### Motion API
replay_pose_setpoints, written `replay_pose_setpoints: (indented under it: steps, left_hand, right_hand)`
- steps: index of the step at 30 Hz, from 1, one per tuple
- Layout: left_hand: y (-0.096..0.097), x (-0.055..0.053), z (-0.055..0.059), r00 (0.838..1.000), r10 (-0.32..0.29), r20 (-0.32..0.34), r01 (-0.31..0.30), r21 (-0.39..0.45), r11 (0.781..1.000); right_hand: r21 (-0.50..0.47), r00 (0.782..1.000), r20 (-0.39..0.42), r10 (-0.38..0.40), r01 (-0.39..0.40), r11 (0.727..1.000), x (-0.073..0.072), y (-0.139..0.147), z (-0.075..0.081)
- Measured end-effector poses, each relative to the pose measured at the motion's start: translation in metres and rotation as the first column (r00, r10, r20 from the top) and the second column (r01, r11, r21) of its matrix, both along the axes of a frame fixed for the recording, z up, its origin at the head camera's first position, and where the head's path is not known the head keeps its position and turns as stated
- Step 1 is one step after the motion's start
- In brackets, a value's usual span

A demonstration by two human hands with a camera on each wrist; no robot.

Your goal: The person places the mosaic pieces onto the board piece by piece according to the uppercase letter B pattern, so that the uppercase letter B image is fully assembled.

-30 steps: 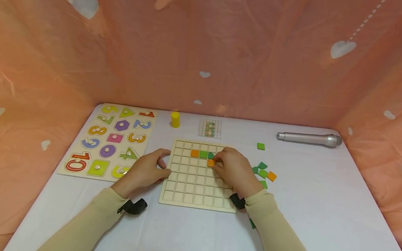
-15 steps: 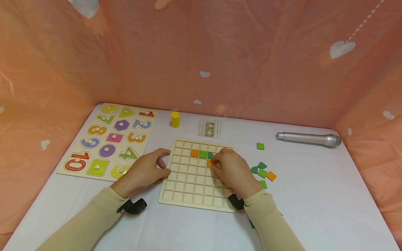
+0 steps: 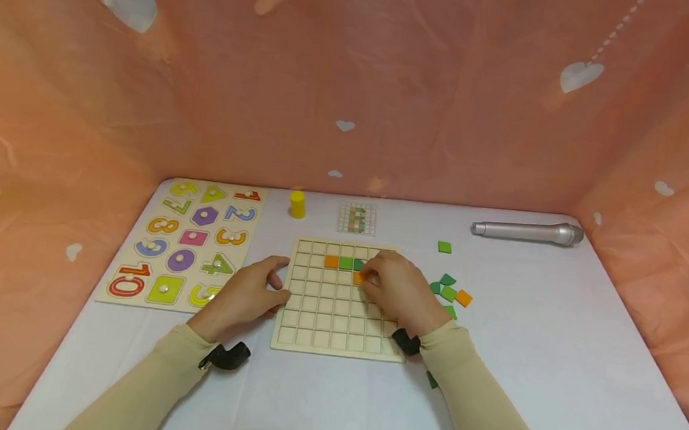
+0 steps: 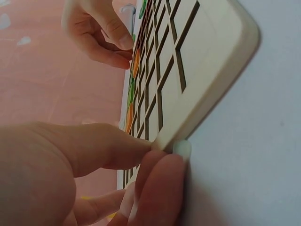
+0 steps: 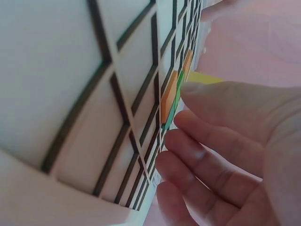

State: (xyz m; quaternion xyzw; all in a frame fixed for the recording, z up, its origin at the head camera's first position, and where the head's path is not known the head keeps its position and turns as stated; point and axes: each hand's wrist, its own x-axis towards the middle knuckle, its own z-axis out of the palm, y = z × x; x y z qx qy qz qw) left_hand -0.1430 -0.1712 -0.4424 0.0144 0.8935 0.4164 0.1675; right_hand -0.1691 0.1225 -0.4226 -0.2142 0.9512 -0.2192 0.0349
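A wooden grid board (image 3: pixel 315 320) lies flat on the white cloth. My left hand (image 3: pixel 248 292) grips its left edge, with the thumb (image 4: pixel 117 148) on the rim and fingers against the side. Over the upper right cells is my right hand (image 3: pixel 402 292), its fingers loosely bent and a gap showing between thumb and forefinger. Its thumb tip is close to an orange square tile (image 3: pixel 357 277) lying in a cell; contact is unclear. One row above sit another orange tile (image 3: pixel 331 261), a green square tile (image 3: pixel 346 263) and a dark green tile (image 3: pixel 358 265), partly covered.
Loose green and orange tiles (image 3: pixel 448 294) lie right of the board. A small pattern card (image 3: pixel 357 218) and a yellow cylinder (image 3: pixel 297 204) stand behind it. At left is a number puzzle board (image 3: pixel 190 256); at far right, a silver microphone (image 3: pixel 527 232). A dark green piece (image 3: pixel 432 380) shows beside the right sleeve.
The head view has shifted slightly. My right fingertips have moved a little over the orange tile below the row. My left hand has stayed on the board's edge.
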Motion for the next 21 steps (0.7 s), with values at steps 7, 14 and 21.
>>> replay_pose_setpoints:
  steps: [7,14,21]
  left_hand:
    - [-0.002,-0.001,0.002,1.0,-0.006,0.007,0.006,0.012,1.0]
    - [-0.002,-0.001,0.001,1.0,-0.011,-0.008,0.011,0.035,0.999]
    - [-0.003,0.001,-0.002,1.0,-0.006,-0.022,0.007,0.038,0.999]
  right_hand:
    - [-0.016,0.999,0.004,-0.04,0.04,0.999,-0.003,0.009,0.002]
    - [-0.028,0.988,0.035,-0.152,0.153,0.988,-0.004,0.042,0.006]
    - [-0.022,0.961,0.098,-0.257,0.26,0.965,-0.002,0.088,0.007]
